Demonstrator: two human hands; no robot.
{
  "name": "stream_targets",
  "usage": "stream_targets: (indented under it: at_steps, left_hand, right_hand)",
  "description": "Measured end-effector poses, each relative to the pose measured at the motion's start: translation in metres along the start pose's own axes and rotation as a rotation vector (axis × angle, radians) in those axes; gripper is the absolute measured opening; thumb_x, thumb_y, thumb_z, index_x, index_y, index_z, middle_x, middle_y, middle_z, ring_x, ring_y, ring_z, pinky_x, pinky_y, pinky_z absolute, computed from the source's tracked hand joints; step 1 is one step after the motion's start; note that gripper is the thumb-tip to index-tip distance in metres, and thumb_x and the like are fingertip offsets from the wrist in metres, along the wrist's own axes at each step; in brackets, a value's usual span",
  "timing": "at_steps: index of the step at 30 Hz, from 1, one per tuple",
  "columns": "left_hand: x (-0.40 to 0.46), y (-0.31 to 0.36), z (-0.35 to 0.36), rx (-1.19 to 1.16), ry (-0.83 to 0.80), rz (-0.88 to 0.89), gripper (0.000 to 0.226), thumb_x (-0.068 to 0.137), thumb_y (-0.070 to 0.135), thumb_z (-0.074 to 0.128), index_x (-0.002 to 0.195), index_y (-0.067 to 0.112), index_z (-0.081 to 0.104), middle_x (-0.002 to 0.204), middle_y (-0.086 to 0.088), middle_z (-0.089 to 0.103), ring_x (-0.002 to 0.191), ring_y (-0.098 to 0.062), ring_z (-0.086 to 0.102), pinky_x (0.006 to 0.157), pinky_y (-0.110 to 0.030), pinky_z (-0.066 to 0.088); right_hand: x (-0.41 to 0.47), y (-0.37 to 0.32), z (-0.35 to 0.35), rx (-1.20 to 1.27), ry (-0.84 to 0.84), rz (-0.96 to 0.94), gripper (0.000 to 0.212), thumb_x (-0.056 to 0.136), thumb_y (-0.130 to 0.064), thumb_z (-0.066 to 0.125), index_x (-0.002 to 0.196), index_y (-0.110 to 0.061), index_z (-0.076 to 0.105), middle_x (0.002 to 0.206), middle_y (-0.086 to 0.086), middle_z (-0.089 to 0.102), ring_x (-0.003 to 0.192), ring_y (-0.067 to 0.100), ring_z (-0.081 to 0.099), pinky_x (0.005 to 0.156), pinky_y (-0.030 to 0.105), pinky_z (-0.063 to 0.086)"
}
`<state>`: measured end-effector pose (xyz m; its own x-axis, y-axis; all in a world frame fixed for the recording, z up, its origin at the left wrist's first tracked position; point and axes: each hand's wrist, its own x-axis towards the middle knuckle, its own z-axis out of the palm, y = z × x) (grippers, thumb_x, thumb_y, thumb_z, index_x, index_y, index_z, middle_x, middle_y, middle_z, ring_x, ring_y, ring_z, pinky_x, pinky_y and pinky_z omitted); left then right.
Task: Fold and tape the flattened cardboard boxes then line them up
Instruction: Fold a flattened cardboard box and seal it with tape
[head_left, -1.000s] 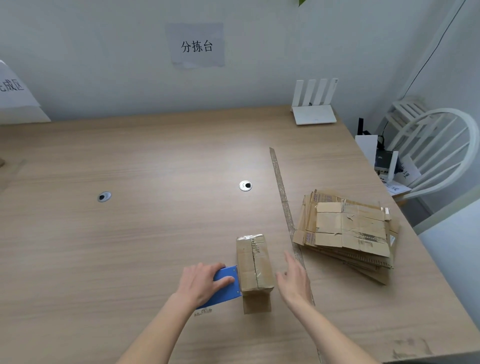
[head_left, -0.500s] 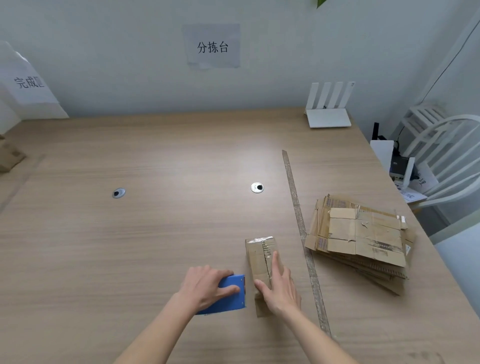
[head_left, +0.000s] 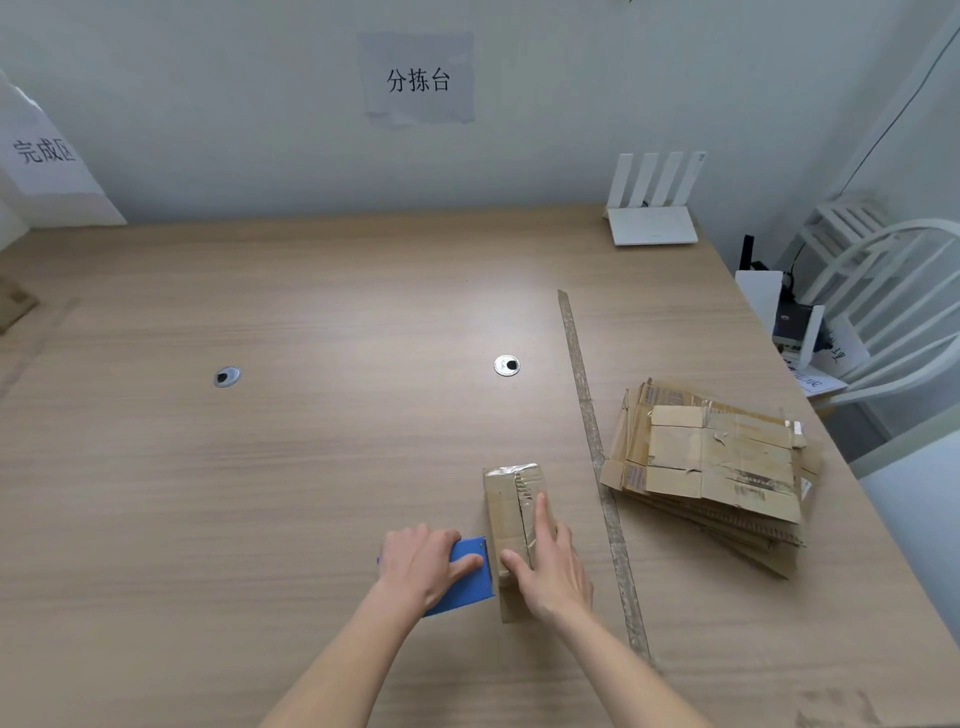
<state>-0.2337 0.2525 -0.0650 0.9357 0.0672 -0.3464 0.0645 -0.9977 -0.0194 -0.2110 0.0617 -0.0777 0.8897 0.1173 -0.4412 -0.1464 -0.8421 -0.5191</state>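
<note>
Box (head_left: 517, 525) lies near the table's (head_left: 311, 467) front edge, long axis running away from the person, right hand (head_left: 550, 569) pressing flat on top, left hand (head_left: 423, 564) just beside it grasping the blue tape dispenser (head_left: 467, 579).

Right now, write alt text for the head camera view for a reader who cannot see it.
A person's right hand presses flat on a small taped cardboard box on a wooden table, while the left hand grips a blue tape dispenser against its left side. A stack of flattened boxes lies to the right, beyond a long strip of tape.
</note>
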Motion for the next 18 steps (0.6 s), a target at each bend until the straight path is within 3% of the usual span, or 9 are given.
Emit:
stream_targets:
  at_steps: [8, 13, 16, 18]
  left_hand:
    - [0.005, 0.016, -0.003, 0.157, 0.016, -0.034, 0.041, 0.097, 0.057, 0.046, 0.099, 0.022, 0.066, 0.097, -0.003, 0.070, 0.091, -0.026, 0.067, 0.065, -0.031, 0.035]
    - [0.002, 0.002, 0.017, 0.046, 0.118, -0.053, 0.040, 0.096, 0.064, 0.039, 0.107, 0.028, 0.055, 0.085, 0.000, 0.067, 0.082, -0.025, 0.067, 0.053, -0.032, 0.026]
    - [0.001, -0.003, 0.030, 0.015, 0.113, -0.044, 0.039, 0.087, 0.066, 0.057, 0.105, 0.032, 0.059, 0.069, 0.003, 0.060, 0.062, -0.024, 0.062, 0.046, -0.029, 0.016]
    - [-0.001, -0.006, 0.040, 0.009, 0.137, -0.064, 0.045, 0.084, 0.066, 0.061, 0.118, 0.036, 0.061, 0.072, 0.003, 0.063, 0.061, -0.022, 0.062, 0.047, -0.028, 0.023]
  right_hand:
    - [-0.001, 0.001, 0.003, 0.029, -0.002, -0.006, 0.096, 0.095, -0.057, 0.055, 0.155, -0.043, -0.019, 0.151, 0.005, 0.030, 0.132, 0.029, 0.048, 0.096, 0.044, 0.048]
    - [-0.003, 0.003, 0.000, -0.034, 0.007, 0.020, 0.113, 0.080, -0.066, 0.059, 0.156, -0.038, -0.019, 0.149, 0.004, 0.028, 0.131, 0.028, 0.048, 0.092, 0.040, 0.047]
    - [-0.005, -0.010, 0.011, -0.117, 0.124, 0.036, 0.117, 0.072, -0.058, 0.064, 0.158, -0.029, -0.011, 0.141, 0.007, 0.033, 0.122, 0.028, 0.052, 0.091, 0.037, 0.049]
    - [-0.004, -0.013, 0.019, -0.120, 0.179, 0.029, 0.115, 0.068, -0.055, 0.065, 0.156, -0.031, -0.005, 0.134, 0.006, 0.036, 0.116, 0.028, 0.054, 0.090, 0.036, 0.050]
